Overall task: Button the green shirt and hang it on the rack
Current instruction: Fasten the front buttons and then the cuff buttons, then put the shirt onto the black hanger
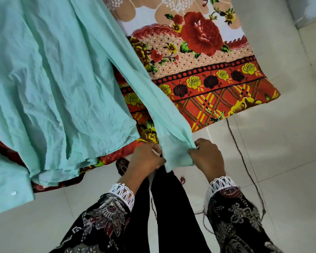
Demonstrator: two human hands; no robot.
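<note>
Green shirt (53,79): I see it spread over the floral bedsheet (208,70), one sleeve cuff (175,152) hanging past the sheet's near edge. Left hand (146,157) and right hand (206,157) each pinch that cuff, one either side. Second cuff, with button (13,193), lies far left of the hands.

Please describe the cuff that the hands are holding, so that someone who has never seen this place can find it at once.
Find the green shirt spread over the flowered bedsheet. One sleeve runs down to the right, and its cuff hangs past the bed's edge between both hands. The other cuff, lower left, lies untouched and shows a white button.
</note>
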